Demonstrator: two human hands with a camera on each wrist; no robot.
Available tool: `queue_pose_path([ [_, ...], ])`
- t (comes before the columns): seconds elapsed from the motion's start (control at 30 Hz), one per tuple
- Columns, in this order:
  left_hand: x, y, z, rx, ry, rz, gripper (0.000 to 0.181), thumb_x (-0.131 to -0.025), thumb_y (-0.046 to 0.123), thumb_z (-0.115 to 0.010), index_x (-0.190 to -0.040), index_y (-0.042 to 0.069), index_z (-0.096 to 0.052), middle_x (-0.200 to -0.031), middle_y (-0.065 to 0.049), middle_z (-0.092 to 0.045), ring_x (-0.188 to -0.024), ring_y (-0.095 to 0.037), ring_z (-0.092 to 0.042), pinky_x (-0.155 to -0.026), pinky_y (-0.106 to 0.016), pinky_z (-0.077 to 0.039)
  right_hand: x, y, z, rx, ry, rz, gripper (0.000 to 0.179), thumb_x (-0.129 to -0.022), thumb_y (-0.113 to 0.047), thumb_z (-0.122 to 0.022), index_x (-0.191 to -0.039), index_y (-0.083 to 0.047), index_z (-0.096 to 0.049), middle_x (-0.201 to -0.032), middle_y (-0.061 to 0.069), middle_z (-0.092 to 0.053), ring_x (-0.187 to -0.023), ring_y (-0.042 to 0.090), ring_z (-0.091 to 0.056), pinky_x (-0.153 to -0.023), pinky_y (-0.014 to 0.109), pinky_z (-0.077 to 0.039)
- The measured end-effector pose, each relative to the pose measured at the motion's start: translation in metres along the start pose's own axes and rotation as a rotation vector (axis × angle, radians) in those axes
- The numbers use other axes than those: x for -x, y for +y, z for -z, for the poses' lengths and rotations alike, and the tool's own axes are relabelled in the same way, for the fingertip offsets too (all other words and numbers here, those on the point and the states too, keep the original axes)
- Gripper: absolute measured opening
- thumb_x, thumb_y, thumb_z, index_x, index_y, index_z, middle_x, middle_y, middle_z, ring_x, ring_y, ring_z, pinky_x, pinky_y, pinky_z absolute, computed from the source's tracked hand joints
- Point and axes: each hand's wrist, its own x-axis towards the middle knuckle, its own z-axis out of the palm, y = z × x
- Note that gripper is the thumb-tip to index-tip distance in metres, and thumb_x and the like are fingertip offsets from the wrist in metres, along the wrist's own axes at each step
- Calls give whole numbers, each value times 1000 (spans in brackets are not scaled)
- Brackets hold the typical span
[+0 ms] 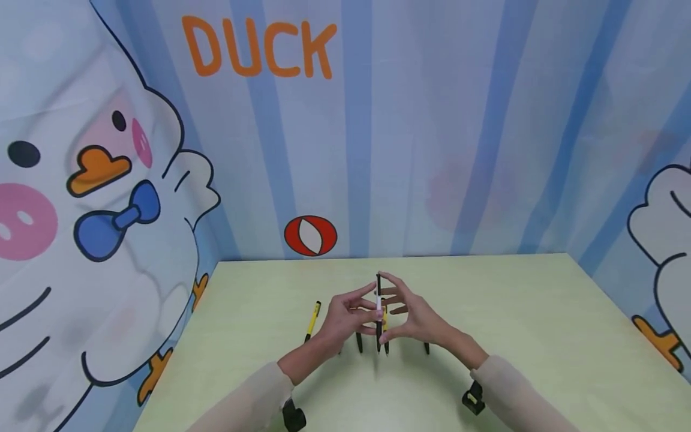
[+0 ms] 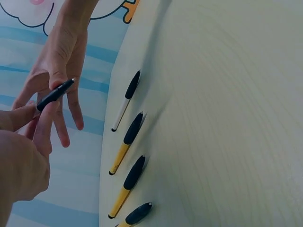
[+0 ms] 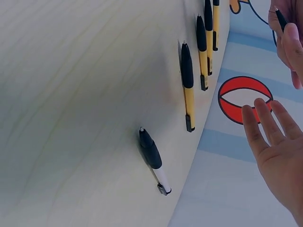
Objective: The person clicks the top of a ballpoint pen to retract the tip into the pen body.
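Observation:
A white pen with a black grip [image 1: 378,303] stands upright, tip down, above the table in the head view. My left hand [image 1: 345,318] pinches it near the middle between thumb and fingers. From the other side my right hand [image 1: 415,312] reaches to the same pen, index fingertip at its top end and thumb by the black grip, the other fingers spread. In the left wrist view the right thumb [image 2: 57,78] overlaps the grip of the held pen [image 2: 54,96]. The right wrist view shows extended right-hand fingers [image 3: 262,125] beside the patterned cloth.
Several pens lie in a row on the pale table [image 1: 513,312], partly hidden behind the hands. Yellow-and-black pens [image 3: 188,90] lie beside a white-and-black pen [image 3: 152,153]. Another yellow pen [image 1: 313,321] is left of the hands. A striped cloth [image 1: 410,150] hangs behind the table.

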Motion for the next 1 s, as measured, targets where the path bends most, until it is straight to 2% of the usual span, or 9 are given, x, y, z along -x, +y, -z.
queue_pose_path([
  [0.17,4,4,6,-34,18,1,64,-92,6,-75,-150,23,-54,-108,-12,-76,-90,-16,-77,-73,-37,-66,-6,-2,-2,-9,-55,-2,123,-79,-22,-90,-166,-25,-2,-152,26,-49,-136,45,-53,-102,57,-56],
  [0.37,1,6,6,-46,-36,3,65,-93,10,-75,-152,24,-51,-111,-13,-74,-98,-22,-77,-76,-39,-66,-2,-4,7,12,-97,-19,126,-82,-21,-88,-165,-29,6,-161,25,-37,-146,43,-43,-111,59,-48],
  [0.47,1,3,4,-50,-49,14,65,-92,10,-76,-151,24,-53,-108,-11,-74,-95,-20,-77,-75,-39,-66,4,-4,13,22,-102,-31,121,-84,-21,-86,-166,-28,3,-164,22,-32,-147,41,-42,-112,59,-47],
  [0.63,2,-1,9,-68,-67,16,64,-92,12,-77,-151,22,-53,-105,-8,-74,-94,-19,-77,-74,-38,-66,18,-1,24,87,-79,-50,103,-89,-24,-80,-166,-24,-11,-166,18,-32,-144,39,-47,-113,58,-46],
  [0.77,4,0,23,-86,-30,23,64,-91,11,-77,-150,22,-54,-105,-8,-73,-94,-20,-78,-74,-38,-66,27,2,33,149,-44,-86,86,-96,-30,-73,-165,-21,-22,-165,14,-35,-144,36,-47,-112,57,-47],
  [1.0,16,5,57,-100,125,33,62,-90,9,-78,-148,21,-57,-105,-8,-73,-89,-15,-77,-70,-36,-66,37,10,47,190,-5,-126,75,-98,-30,-69,-161,-10,-32,-162,20,-39,-142,41,-48,-111,56,-48],
])
